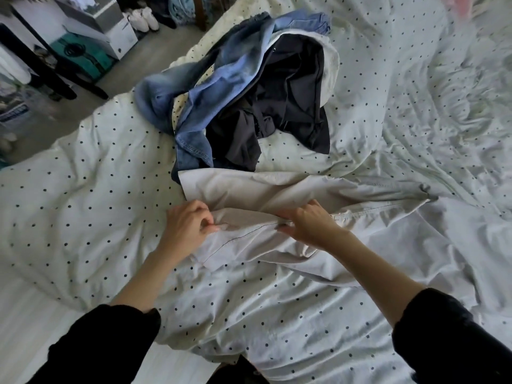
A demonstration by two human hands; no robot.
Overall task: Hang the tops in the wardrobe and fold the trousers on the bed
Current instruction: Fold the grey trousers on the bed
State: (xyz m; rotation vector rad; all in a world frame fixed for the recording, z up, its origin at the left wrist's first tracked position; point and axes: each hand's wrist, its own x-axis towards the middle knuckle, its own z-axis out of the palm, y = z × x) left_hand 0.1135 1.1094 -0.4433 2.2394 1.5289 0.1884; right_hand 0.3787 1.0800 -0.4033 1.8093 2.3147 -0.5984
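Beige trousers [277, 189] spread on bed [83, 217], left hand [188, 225] and right hand [310, 223] both pinching fabric mid-fold. Denim and dark pile [249, 101] beyond, untouched; most work judged remaining.

Item counts

2 hands: left [188, 225], right [310, 225]. 1 beige trousers [277, 189]. Pile: 2 denim pieces as far as I can tell [232, 65], 1 black garment [291, 106], 1 white garment [331, 67]. 1 dotted duvet [83, 203]. 1 pair white shoes [142, 18].
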